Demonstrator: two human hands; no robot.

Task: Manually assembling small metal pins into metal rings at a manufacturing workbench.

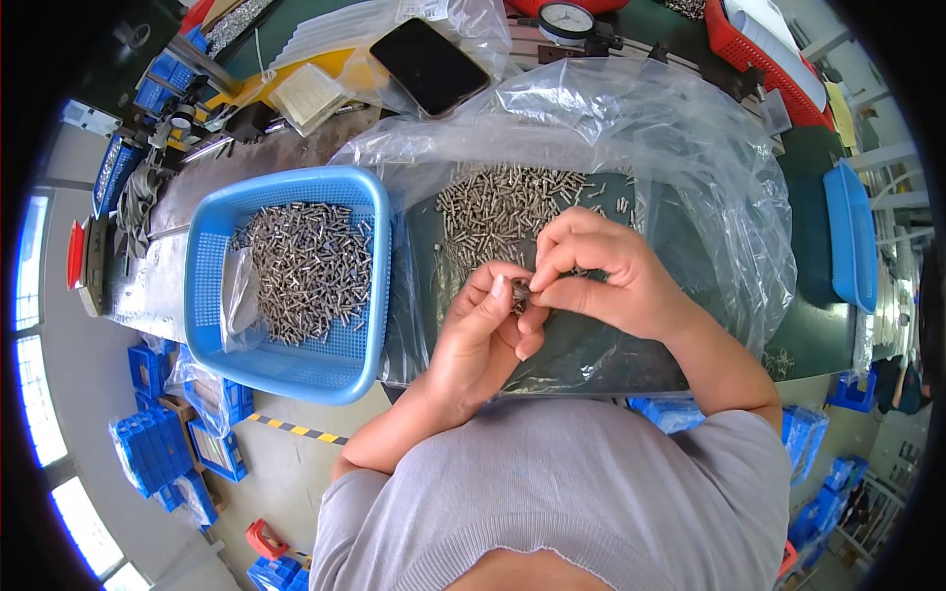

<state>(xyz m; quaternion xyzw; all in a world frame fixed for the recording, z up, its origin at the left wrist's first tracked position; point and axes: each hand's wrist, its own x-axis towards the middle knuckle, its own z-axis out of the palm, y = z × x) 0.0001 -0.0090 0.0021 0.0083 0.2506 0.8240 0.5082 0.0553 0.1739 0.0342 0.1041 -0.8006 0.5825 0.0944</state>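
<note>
My left hand (490,325) is closed around several small metal pins (519,295), held between thumb and fingers above the table's near side. Meeting it from the right, my right hand (596,271) pinches at the same spot with thumb and forefinger; whatever is between those fingertips is too small to make out. Beyond both hands, a heap of short silvery metal pins (498,207) lies on a clear plastic sheet (690,128). To the left, a blue perforated basket (374,286) holds many more such pins, along with a crumpled clear bag (239,300).
A black phone (430,67) lies at the back on plastic bags. Behind it to the right stands a dial gauge (566,20). A red basket (749,64) occupies the far right, a blue tray (849,236) the right edge. Blue bins (153,448) are stacked on the floor at left.
</note>
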